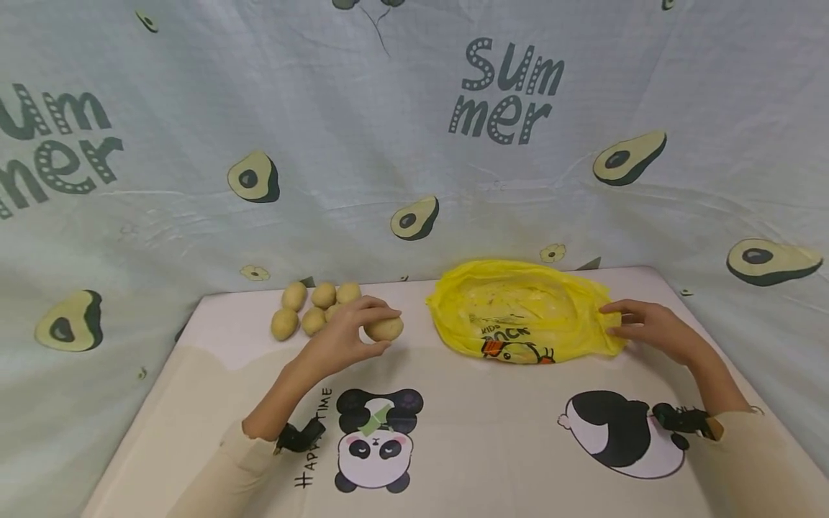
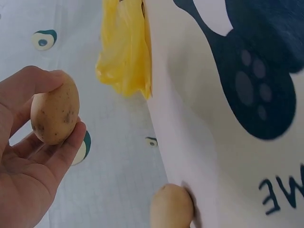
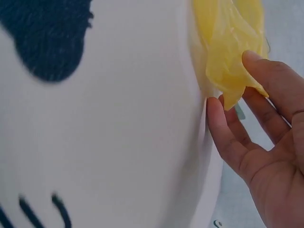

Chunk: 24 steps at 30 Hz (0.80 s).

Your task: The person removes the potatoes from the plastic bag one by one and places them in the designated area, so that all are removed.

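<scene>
My left hand [image 1: 340, 334] holds a potato [image 1: 384, 329] between thumb and fingers, raised over the table. In the left wrist view this potato [image 2: 55, 114] is pale brown with a few dark specks. At the far right, my right hand [image 1: 654, 327] has its thumb and fingertips at the end of a thin yellow plastic bag [image 1: 589, 327]. The right wrist view shows the bag's edge [image 3: 230, 71] between that thumb and the fingers. The bag lies spread wide on the table, with a printed duck on its near side.
Several more potatoes [image 1: 283, 324] lie in a group at the back left of the table [image 1: 486, 439], partly behind my left hand. Printed pandas mark the table's surface. A hanging cloth [image 1: 350, 144] with avocado prints borders the back and sides.
</scene>
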Available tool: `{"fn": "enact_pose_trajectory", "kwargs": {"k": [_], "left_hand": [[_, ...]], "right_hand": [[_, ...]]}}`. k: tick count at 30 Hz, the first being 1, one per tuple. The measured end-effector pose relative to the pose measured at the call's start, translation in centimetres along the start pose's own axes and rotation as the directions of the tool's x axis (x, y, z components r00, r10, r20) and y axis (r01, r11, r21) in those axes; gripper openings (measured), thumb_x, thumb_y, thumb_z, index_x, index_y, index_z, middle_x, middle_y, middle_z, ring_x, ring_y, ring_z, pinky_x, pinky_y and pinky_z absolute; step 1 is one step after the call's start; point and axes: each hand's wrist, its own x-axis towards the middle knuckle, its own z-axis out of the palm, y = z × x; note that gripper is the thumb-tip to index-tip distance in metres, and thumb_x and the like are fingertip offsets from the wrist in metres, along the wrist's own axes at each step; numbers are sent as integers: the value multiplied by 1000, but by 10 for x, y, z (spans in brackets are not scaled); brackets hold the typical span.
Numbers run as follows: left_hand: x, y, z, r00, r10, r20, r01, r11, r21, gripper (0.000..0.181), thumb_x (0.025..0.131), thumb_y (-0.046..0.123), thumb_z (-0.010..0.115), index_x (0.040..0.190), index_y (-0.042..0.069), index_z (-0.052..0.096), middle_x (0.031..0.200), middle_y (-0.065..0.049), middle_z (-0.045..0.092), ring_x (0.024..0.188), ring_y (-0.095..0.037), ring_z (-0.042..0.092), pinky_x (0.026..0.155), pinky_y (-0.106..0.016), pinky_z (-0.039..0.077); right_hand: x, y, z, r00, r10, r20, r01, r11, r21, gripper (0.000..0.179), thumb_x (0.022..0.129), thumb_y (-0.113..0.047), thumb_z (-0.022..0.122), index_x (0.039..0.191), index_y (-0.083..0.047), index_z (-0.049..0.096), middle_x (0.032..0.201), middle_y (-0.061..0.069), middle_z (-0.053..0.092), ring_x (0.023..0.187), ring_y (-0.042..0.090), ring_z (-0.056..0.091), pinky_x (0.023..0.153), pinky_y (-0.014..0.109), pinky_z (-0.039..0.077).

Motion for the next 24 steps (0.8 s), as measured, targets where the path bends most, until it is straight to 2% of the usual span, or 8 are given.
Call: {"fn": "enact_pose_trajectory", "kwargs": {"k": [4, 11, 18, 24], "left_hand": [[-9, -4, -5, 1000, 0, -24, 0, 1000, 3, 47, 80, 6, 85, 125, 9, 73, 123, -9, 66, 111, -25, 63, 90, -39, 57], [-23, -14, -14, 998, -48, -35, 50, 997, 55, 46, 80, 8, 85, 125, 9, 73, 125, -9, 66, 113, -26, 63, 89, -42, 56], [-40, -24, -22, 994, -87, -62, 90, 995, 48, 45, 80, 5, 85, 123, 7, 73, 126, -10, 65, 118, -32, 59, 95, -48, 52], [-53, -33, -27, 992, -106, -71, 108, 994, 34, 45, 80, 3, 84, 124, 6, 73, 126, -10, 65, 119, -29, 59, 96, -48, 52]], "right_hand": [[-6, -1, -2, 999, -31, -9, 31, 999, -27, 51, 97, -35, 69, 139, -7, 59, 148, 30, 46, 124, 49, 51, 88, 50, 57], [-9, 0, -9, 998, -62, -11, 62, 998, -19, 51, 98, -32, 70, 140, -7, 57, 149, 30, 44, 123, 51, 53, 85, 44, 59], [-9, -5, -6, 999, -46, -5, 46, 999, -10, 53, 97, -29, 71, 142, -7, 56, 151, 32, 40, 124, 53, 52, 88, 50, 58], [-6, -8, -1, 1000, -27, -7, 27, 999, -35, 56, 96, -30, 72, 143, -5, 55, 151, 33, 40, 124, 53, 52, 90, 52, 57]]}}
